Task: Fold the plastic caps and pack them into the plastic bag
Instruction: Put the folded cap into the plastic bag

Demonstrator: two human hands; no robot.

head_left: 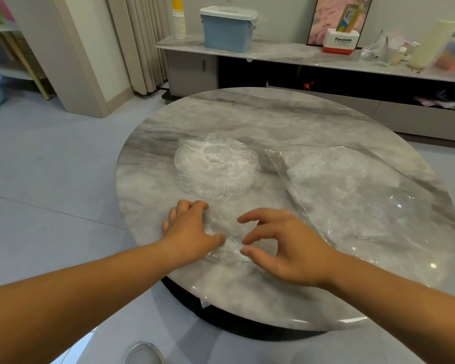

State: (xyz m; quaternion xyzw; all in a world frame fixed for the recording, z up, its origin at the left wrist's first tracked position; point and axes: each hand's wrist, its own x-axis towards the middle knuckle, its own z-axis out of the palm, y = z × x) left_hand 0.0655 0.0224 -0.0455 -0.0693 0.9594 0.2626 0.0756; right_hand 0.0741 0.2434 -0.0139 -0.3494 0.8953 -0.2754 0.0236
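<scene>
Where the round marble worktop (273, 119) curves toward the person, all positions are taken from the stack of plastic caps (216, 166), a crinkled clear pile left of the slab's centre.

Left hand (187, 229): nearer the person than the stack, slightly to its left. Palm down, fingers (192, 206) lightly bent and pressing on the left edge of a single plastic cap (226, 240); thumb laid along the film. Pressing, not gripping.

Single cap: flattened on the worktop directly on the person's side of the stack, apart from it, lying between the two hands.

Right hand (284, 248): nearer than the stack and to its right. Fingers spread and loosely bent; forefinger and thumb tips meet the cap's right edge with a gap between them. No grasp visible.

Plastic bag (352, 190): right of the stack, just beside it, lying flat, clear, with crumpled film inside; its near-left edge runs close to the right hand.

Beyond the stack, a low cabinet carries a blue storage box (227, 30).
</scene>
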